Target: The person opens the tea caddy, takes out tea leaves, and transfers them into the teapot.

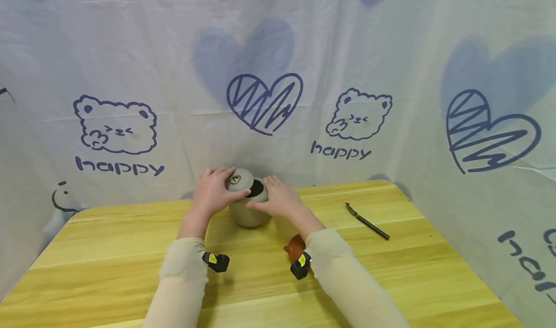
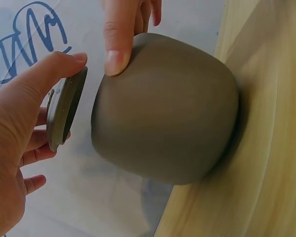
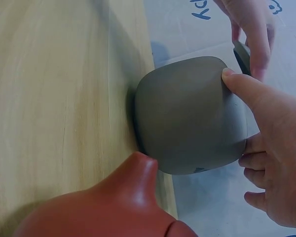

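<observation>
A rounded grey jar [image 1: 248, 214] stands upright near the table's back edge, its dark mouth partly showing. My left hand [image 1: 211, 192] pinches the jar's round lid [image 1: 241, 179] by its rim, thumb on one side and fingers on the other. In the left wrist view the lid [image 2: 65, 109] is apart from the jar [image 2: 167, 108], tilted on edge beside its mouth. My right hand [image 1: 280, 197] grips the jar near the rim, with the thumb on the near side and the fingers round the far side, as the right wrist view also shows.
A reddish-brown teapot [image 3: 103, 207], with its spout toward the jar, stands under my right forearm, which partly hides it in the head view. A black pen [image 1: 368, 221] lies to the right on the wooden table [image 1: 130, 250]. A printed cloth [image 1: 269, 43] hangs behind.
</observation>
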`<state>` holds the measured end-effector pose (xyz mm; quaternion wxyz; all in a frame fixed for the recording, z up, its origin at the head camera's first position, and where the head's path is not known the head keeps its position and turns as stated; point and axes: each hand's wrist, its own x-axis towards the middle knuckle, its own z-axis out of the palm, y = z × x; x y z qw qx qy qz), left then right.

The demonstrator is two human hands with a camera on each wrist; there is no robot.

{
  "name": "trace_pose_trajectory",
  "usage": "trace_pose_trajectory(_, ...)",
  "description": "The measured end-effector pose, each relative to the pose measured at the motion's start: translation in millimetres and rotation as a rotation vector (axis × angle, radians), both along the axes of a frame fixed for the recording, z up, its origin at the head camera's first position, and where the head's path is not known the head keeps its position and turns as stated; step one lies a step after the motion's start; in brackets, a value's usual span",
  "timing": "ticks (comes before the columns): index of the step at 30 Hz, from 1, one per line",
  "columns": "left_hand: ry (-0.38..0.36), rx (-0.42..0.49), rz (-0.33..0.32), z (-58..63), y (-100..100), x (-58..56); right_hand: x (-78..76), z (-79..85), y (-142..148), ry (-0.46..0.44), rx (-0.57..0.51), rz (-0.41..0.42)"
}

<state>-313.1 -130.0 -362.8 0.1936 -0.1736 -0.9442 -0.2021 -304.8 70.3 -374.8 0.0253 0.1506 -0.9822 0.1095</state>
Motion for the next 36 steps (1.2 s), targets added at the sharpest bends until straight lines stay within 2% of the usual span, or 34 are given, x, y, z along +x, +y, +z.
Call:
trace_pose_trajectory(7, 0.003, 0.014, -0.006, -3.9, 8.7, -4.8, 0.3, 0.2, -1.2, 0.01, -0.012, -0.001)
trace_pose_trajectory(17, 0.009, 0.082, -0.029, -13.2, 13.1, -9.3, 2.1, 2.6, -2.6, -0.005, -0.017, -0.003)
trace_pose_trajectory(25, -0.011, 0.078, -0.05, -15.1, 15.9, -14.5, -1.5, 4.6, 3.2, -0.003, -0.051, 0.017)
trace_pose_trajectory(36, -0.058, 0.07, -0.074, -17.4, 17.0, -13.6, -2.9, 2.4, 9.3, -0.024, -0.044, 0.046)
